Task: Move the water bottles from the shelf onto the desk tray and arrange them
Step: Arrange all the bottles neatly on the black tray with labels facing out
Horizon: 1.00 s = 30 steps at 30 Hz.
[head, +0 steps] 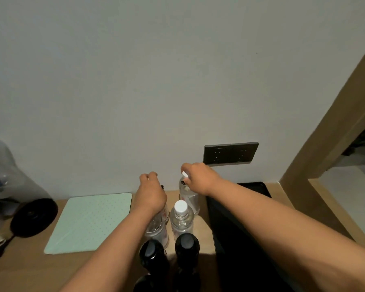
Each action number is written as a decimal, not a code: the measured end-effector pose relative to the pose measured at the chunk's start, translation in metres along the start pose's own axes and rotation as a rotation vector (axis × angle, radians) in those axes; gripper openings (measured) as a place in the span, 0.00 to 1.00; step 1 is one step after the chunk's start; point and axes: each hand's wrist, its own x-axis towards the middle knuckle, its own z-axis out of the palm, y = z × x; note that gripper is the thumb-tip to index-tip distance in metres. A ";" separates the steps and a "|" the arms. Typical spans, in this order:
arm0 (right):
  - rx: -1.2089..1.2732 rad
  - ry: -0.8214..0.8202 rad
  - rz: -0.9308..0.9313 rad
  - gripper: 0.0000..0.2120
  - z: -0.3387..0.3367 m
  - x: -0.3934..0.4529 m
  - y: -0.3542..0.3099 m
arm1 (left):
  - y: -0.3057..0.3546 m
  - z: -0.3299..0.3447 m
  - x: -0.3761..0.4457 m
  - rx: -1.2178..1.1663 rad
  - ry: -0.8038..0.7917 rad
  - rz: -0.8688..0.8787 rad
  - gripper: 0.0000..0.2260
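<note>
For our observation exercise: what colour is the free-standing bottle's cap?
White, on the bottle cap; head view shows it best.

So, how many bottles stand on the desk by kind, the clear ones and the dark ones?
Clear plastic water bottles: 4 (two of them partly hidden)
Dark bottles with grey caps: 2
Total: 6

We see a dim, indoor, wide-angle view; soft light leaves the plain grey-white wall [156, 70] evenly lit. The tan wooden frame [333, 123] bows at the right edge, and the crinkled clear plastic bag [2, 173] at left is blurred.
</note>
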 end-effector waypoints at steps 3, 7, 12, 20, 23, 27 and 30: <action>0.093 -0.088 0.002 0.19 -0.008 0.000 0.007 | 0.001 0.000 0.002 0.044 0.009 -0.002 0.19; 0.200 -0.021 0.062 0.17 -0.006 -0.006 0.020 | 0.002 0.001 0.002 0.074 0.000 0.019 0.18; 0.275 0.034 0.062 0.14 -0.010 -0.013 0.041 | 0.001 -0.001 0.000 0.075 -0.014 0.040 0.19; 0.153 -0.041 -0.005 0.15 -0.079 -0.027 0.090 | -0.001 -0.001 0.000 0.044 -0.038 0.074 0.18; 0.066 -0.067 0.010 0.16 -0.083 -0.031 0.103 | 0.004 -0.001 0.002 0.071 -0.041 0.084 0.18; 0.085 -0.045 0.080 0.18 -0.069 -0.037 0.121 | 0.009 0.000 0.002 0.106 -0.040 0.105 0.17; 0.108 0.009 0.100 0.17 -0.057 -0.039 0.130 | 0.009 0.001 0.002 0.095 -0.021 0.095 0.18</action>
